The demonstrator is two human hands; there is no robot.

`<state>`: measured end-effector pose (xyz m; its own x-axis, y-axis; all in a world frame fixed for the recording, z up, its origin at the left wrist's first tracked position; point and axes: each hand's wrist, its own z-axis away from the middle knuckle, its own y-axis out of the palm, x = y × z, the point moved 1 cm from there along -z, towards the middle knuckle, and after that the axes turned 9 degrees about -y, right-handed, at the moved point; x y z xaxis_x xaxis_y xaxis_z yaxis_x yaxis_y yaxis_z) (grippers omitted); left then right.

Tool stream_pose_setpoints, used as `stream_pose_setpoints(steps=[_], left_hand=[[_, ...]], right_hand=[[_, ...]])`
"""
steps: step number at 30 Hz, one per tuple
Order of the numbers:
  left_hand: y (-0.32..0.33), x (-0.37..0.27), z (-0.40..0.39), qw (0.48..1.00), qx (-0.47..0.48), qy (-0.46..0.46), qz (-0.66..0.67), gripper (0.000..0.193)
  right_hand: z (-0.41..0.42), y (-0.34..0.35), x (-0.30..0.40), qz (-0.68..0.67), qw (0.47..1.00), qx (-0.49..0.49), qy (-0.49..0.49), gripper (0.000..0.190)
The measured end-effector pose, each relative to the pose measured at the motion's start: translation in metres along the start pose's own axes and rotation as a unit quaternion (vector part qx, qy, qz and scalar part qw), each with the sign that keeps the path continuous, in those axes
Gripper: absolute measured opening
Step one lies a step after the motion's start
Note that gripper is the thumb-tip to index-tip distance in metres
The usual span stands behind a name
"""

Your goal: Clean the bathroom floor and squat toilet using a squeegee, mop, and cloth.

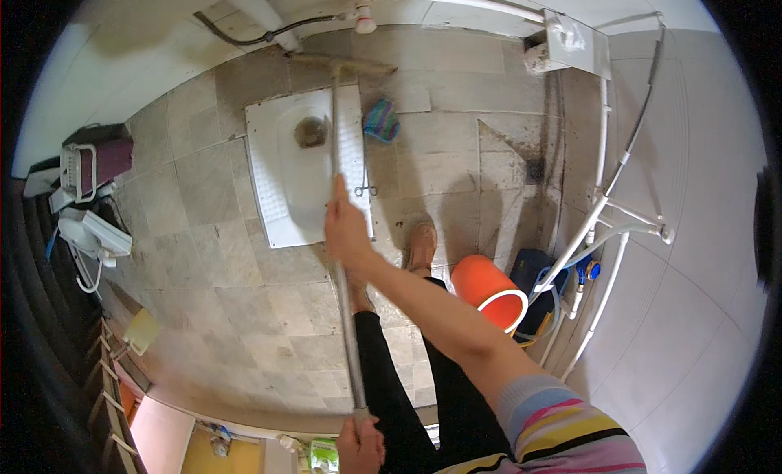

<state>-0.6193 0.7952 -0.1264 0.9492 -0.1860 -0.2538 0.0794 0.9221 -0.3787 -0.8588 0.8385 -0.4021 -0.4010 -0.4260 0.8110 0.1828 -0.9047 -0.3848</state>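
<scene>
A long metal pole [348, 327] with a wide floor squeegee head [360, 65] runs up the middle of the view. My right hand [347, 226] is closed round the pole partway along it, above the edge of a white squat toilet pan [284, 187]. Near the bottom of the picture, my left hand [360, 443] grips the pole's lower end. The head rests on the tiled floor beyond the pan, close to the far wall. A striped blue, green and purple cloth [382, 121] lies just right of the pan.
An orange bucket [479, 278] lies tilted by my feet, beside a dark container [530, 272]. White pipes [602, 132] and a hose line the right wall. A floor drain [534, 171] sits near it. At left are a purple bin [113, 159] and white plastic items [107, 233].
</scene>
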Motion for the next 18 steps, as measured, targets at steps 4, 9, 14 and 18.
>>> stream_pose_setpoints(steps=[4, 9, 14, 18], left_hand=[[0.019, -0.042, -0.045, 0.973, 0.135, -0.156, 0.102, 0.023], [0.013, -0.015, -0.063, 0.965, 0.127, -0.176, 0.145, 0.022], [-0.013, 0.047, -0.007, 0.97, 0.102, -0.211, 0.072, 0.025], [-0.023, 0.035, 0.025, 0.954, 0.069, -0.24, 0.164, 0.037]], right_hand=[[-0.058, -0.035, -0.039, 0.013, 0.997, -0.057, -0.053, 0.051], [-0.045, -0.014, -0.019, 0.087, 0.996, 0.012, 0.0, 0.056], [0.051, 0.039, -0.028, 0.057, 0.997, 0.044, -0.004, 0.059], [0.077, 0.048, 0.007, -0.015, 0.992, 0.126, -0.013, 0.057]])
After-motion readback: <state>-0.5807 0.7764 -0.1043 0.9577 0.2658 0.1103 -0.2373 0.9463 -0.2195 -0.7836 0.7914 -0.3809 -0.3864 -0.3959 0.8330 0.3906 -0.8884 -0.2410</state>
